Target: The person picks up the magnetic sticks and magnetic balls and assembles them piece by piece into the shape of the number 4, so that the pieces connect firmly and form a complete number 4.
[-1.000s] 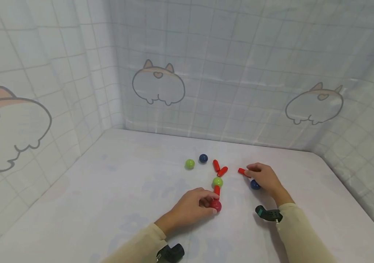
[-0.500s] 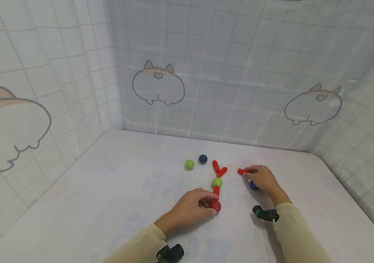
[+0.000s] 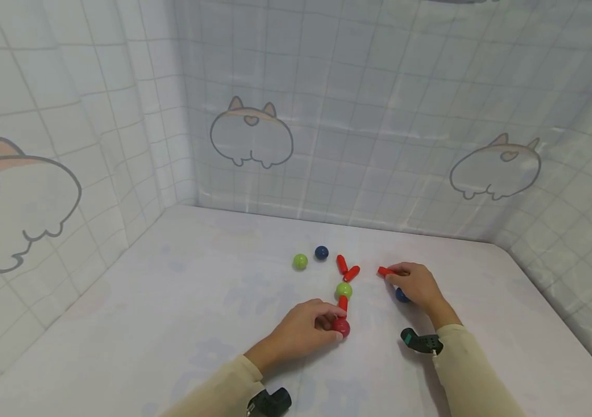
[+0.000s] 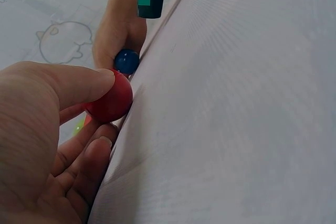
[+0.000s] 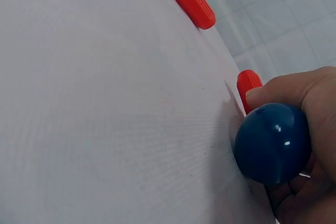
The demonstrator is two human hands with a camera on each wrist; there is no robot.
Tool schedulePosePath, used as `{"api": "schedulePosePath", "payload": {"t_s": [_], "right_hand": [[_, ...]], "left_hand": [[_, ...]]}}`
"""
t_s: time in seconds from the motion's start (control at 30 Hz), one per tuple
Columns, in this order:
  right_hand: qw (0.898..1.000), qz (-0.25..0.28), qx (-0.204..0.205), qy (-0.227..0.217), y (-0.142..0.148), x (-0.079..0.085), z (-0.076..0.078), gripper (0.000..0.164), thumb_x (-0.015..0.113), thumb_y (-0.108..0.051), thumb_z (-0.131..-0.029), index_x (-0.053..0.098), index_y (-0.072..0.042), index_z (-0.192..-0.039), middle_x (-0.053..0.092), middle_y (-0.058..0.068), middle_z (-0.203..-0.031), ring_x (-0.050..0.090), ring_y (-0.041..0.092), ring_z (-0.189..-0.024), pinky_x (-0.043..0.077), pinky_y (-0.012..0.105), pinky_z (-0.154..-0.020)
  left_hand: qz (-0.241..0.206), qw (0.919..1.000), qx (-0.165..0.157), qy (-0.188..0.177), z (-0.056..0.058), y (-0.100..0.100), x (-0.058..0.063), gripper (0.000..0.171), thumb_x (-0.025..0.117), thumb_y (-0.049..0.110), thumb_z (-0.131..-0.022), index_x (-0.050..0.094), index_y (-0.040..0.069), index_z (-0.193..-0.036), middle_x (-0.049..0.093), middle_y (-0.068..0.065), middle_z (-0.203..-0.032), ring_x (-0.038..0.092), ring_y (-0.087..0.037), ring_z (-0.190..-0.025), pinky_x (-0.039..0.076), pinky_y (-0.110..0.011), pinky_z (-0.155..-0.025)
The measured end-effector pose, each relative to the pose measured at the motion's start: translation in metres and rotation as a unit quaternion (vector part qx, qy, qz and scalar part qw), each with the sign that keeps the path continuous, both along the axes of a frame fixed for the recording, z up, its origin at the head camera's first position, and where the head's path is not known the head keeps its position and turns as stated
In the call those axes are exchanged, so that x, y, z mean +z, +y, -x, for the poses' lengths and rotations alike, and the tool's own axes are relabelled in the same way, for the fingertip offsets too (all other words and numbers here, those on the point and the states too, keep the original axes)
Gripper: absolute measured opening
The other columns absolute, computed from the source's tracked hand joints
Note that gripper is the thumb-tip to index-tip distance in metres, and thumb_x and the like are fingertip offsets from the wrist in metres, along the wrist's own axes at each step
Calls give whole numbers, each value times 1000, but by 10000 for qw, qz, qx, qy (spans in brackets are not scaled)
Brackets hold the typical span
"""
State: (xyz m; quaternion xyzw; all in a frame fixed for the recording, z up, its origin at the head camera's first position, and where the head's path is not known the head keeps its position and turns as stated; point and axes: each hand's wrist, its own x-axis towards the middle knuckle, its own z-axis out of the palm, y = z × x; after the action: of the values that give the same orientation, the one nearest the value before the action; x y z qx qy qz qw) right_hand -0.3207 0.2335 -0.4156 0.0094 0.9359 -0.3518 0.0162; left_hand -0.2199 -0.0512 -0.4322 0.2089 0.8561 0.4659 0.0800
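My left hand (image 3: 301,330) pinches a red ball (image 3: 342,329), the thumb lying along its side in the left wrist view. A short red rod (image 3: 343,304) runs from that ball to a green ball (image 3: 344,290), all three in one line. To the right, my right hand (image 3: 420,286) grips another red rod (image 3: 383,271), its thumb on the rod in the right wrist view. A dark blue ball (image 5: 273,142) sits at the near end of this rod, under the palm, and the hand partly hides it in the head view.
Two loose red rods, one upper (image 3: 341,264) and one lower (image 3: 351,273), lie in a V beyond the green ball. Farther left are a second green ball (image 3: 300,262) and a second blue ball (image 3: 322,252). A tiled-pattern curtain (image 3: 327,145) borders the white table (image 3: 197,278).
My right hand has shifted slightly left and now covers more of its red rod. My left hand keeps its grip on the red ball in place.
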Motion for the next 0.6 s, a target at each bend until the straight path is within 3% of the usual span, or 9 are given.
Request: {"api": "schedulePosePath", "payload": {"t_s": [0.6], "right_hand": [[9972, 666, -336, 39, -4, 0, -3, 42, 61, -28, -99, 59, -4, -133, 58, 19, -129, 51, 35, -115, 45, 52, -100]], "left_hand": [[24, 10000, 6, 70, -4, 0, 6, 35, 80, 22, -86, 72, 25, -120, 61, 15, -95, 58, -5, -89, 51, -23, -79]]}}
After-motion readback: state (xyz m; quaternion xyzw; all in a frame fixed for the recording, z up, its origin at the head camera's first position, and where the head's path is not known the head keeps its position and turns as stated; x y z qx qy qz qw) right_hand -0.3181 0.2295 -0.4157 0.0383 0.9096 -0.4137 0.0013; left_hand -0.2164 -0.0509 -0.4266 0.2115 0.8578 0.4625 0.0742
